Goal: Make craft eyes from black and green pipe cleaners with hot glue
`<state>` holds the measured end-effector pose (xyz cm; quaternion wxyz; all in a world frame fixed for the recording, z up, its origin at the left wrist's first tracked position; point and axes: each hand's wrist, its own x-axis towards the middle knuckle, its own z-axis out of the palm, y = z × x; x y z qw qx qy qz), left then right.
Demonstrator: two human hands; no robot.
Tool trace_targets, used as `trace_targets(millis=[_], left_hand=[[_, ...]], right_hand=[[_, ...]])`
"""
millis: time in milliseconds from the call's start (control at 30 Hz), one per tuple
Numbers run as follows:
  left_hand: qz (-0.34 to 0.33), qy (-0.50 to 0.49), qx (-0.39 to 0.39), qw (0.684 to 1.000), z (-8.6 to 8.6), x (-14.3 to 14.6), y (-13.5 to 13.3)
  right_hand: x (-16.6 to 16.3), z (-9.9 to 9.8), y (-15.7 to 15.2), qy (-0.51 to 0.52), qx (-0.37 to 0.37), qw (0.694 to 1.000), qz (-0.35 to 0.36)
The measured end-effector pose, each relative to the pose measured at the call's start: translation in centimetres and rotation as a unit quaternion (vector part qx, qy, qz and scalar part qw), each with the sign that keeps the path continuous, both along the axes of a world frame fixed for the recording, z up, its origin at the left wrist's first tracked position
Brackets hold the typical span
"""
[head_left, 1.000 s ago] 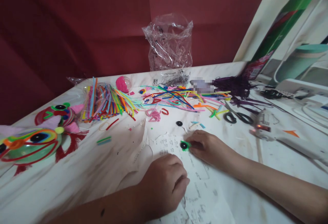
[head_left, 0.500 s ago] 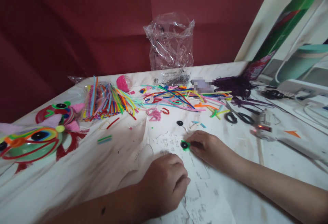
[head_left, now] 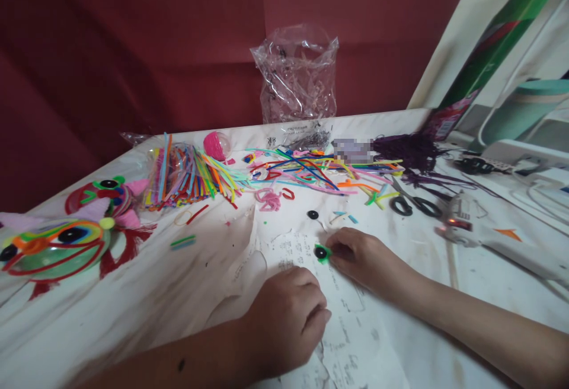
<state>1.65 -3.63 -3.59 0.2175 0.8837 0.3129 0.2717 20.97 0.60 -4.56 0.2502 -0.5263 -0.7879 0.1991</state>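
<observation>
My right hand [head_left: 362,257] rests on the white table [head_left: 133,294], fingers pinched on a small black button ringed with green pipe cleaner [head_left: 320,252]. The piece lies on a printed paper sheet [head_left: 342,312]. My left hand [head_left: 288,318] lies curled in a loose fist on the same sheet, just in front of the button piece; I cannot make out anything in it. A second loose black button [head_left: 313,214] lies a little farther back.
Colourful pipe cleaners [head_left: 195,175] are strewn across the back of the table, with a clear plastic bag [head_left: 297,75] behind. Black scissors [head_left: 413,204] and a glue gun [head_left: 462,220] lie at the right. Two decorated fish-like crafts [head_left: 57,246] sit at the left.
</observation>
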Motion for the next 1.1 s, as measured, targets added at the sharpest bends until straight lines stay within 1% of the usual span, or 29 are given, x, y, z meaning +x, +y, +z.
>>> trace_targets(millis=[167, 267, 400, 467, 567, 667, 800, 933, 1100], left_hand=[[-0.002, 0.007, 0.002, 1.000, 0.0, 0.0, 0.0], [0.000, 0.006, 0.004, 1.000, 0.0, 0.0, 0.0], [-0.003, 0.003, 0.004, 1.000, 0.1, 0.0, 0.0], [-0.004, 0.008, 0.002, 1.000, 0.1, 0.0, 0.1], [0.003, 0.009, -0.005, 1.000, 0.0, 0.0, 0.1], [0.018, 0.005, -0.002, 1.000, -0.2, -0.1, 0.1], [0.023, 0.033, 0.009, 0.999, -0.3, 0.0, 0.1], [0.024, 0.060, 0.014, 0.998, -0.1, 0.2, 0.1], [0.014, 0.136, 0.019, 0.990, 0.4, 0.8, 0.3]], right_hand=[[0.0, 0.1, 0.1, 0.018, 0.009, 0.999, 0.030], [0.3, -0.1, 0.3, 0.034, 0.000, 0.998, 0.044], [0.9, -0.3, 0.3, 0.047, -0.022, 0.999, 0.008], [1.1, -0.2, 0.2, 0.033, -0.007, 0.999, 0.005], [1.1, -0.1, 0.0, 0.015, 0.024, 0.999, 0.027], [1.0, -0.1, 0.0, 0.018, 0.022, 0.999, 0.031], [0.8, -0.1, 0.0, 0.024, 0.022, 0.999, 0.033], [0.9, 0.0, -0.1, 0.037, 0.037, 0.998, 0.046], [0.9, -0.4, -0.2, 0.020, 0.069, 0.994, 0.078]])
